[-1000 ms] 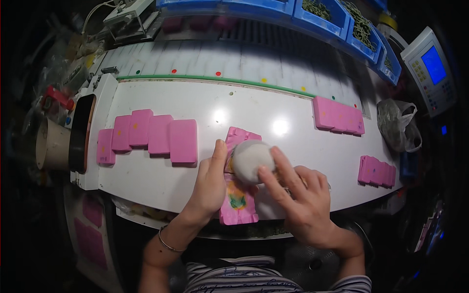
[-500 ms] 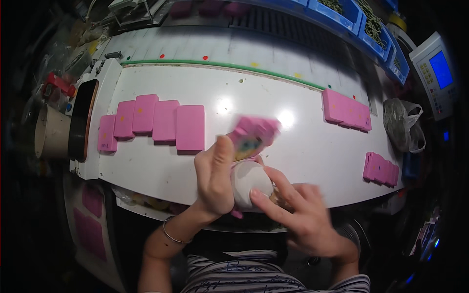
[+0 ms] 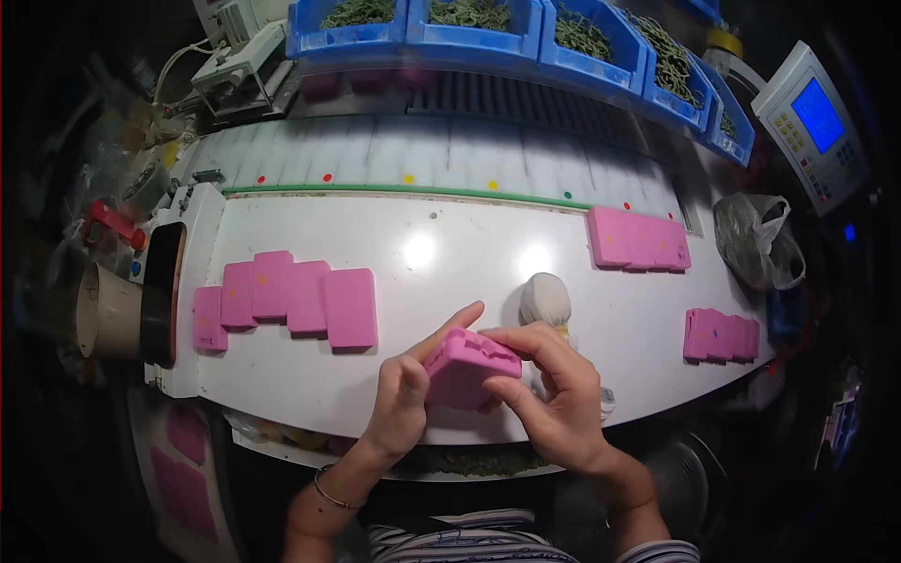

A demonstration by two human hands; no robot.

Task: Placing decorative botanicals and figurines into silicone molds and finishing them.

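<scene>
A pink rubber mould (image 3: 460, 375) is held tilted over the front of the white table, between both my hands. My left hand (image 3: 402, 399) grips its left side, with the index finger stretched up past its top edge. The fingers of my right hand (image 3: 563, 403) pinch the right end, where an uneven seam shows in the rubber. Just beyond my right hand stands a round, pale cloth pouch (image 3: 545, 298) with a yellowish tied neck; the hand partly hides its lower part.
Several pink moulds (image 3: 305, 296) overlap in a row at left, with further rows at far right (image 3: 638, 237) and near right (image 3: 721, 335). Blue bins (image 3: 474, 38) of greenish pieces stand at the back. A phone (image 3: 162, 293) borders the left, a plastic bag (image 3: 758, 239) the right.
My right hand has let go of the cloth pouch, which now stands on the table. The mould, earlier bent open in my left hand, is now closed and held by both hands. The view has shifted.
</scene>
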